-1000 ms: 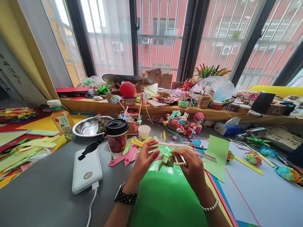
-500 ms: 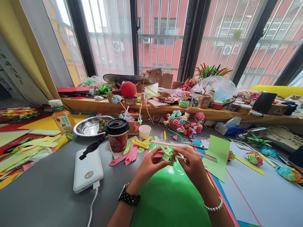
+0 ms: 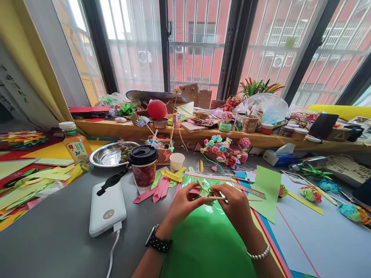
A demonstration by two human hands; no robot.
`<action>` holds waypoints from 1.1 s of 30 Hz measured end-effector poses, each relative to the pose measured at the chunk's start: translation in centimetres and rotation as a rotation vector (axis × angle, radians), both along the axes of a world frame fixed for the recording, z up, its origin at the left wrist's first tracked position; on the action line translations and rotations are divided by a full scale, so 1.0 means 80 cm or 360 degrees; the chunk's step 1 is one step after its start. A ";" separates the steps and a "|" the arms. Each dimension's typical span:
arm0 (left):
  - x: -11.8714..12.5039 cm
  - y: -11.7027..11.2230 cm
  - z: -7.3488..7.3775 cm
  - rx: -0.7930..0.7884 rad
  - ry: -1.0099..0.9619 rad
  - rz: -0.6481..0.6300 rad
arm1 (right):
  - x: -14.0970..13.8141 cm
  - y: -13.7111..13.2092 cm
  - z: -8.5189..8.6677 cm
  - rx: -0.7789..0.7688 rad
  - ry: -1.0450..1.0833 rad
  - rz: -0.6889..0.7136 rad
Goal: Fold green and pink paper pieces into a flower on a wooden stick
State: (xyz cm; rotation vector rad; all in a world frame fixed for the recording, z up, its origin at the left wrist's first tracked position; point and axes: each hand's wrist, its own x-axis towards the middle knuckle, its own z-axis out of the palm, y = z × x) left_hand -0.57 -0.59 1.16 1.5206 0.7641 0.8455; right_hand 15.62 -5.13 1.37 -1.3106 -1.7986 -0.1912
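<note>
- At left, on the grey table, flat folded pink paper strips (image 3: 159, 190) lie near a black-lidded dark red paper cup (image 3: 144, 170); they look light and crisp, best lifted by their long edges.
- Just right and farther back, folded yellow paper strips (image 3: 173, 175) overlap loosely; they would probably slide at a light touch.
- The left hand (image 3: 184, 204) curls its forefinger and thumb around the left side of the paper piece, gripping it lightly.
- Between the hands, above a glossy green plastic-looking sheet (image 3: 207, 243), is the small pale-green folded paper form (image 3: 205, 190), with pointed flaps spread. It should weigh almost nothing; its folds seem springy, yet its points would likely crease or open if squeezed. The thick, layered middle looks the safest hold, not the tips.
- Across its near side runs a thin pale wooden-looking stick (image 3: 217, 198), probably stiff and apt to tear paper if pushed hard; held close to its working end, it should steer well.
- The right hand (image 3: 236, 202) pinches this stick between bent fingers, fingertips against the form's right side; the stick's other end pokes out right, towards an upright-looking light-green paper sheet (image 3: 267, 189).
</note>
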 end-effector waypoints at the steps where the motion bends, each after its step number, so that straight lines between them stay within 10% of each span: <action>1: 0.000 0.000 0.000 -0.0003 0.0005 0.0008 | 0.001 0.000 0.000 -0.0029 0.0011 0.0013; 9: -0.001 -0.001 0.003 -0.0005 0.0024 0.0030 | 0.010 0.002 0.004 -0.0279 0.0108 0.0113; 19: -0.002 0.000 0.006 -0.0076 -0.0109 -0.0022 | -0.001 -0.001 0.002 0.0067 -0.0037 -0.0011; 23: -0.012 0.006 0.010 -0.0476 -0.0372 -0.0135 | 0.004 -0.005 0.009 0.0011 0.0094 0.0279; 33: -0.008 0.002 0.012 -0.0410 -0.0226 -0.0013 | -0.009 -0.010 0.011 0.0076 0.0151 0.0509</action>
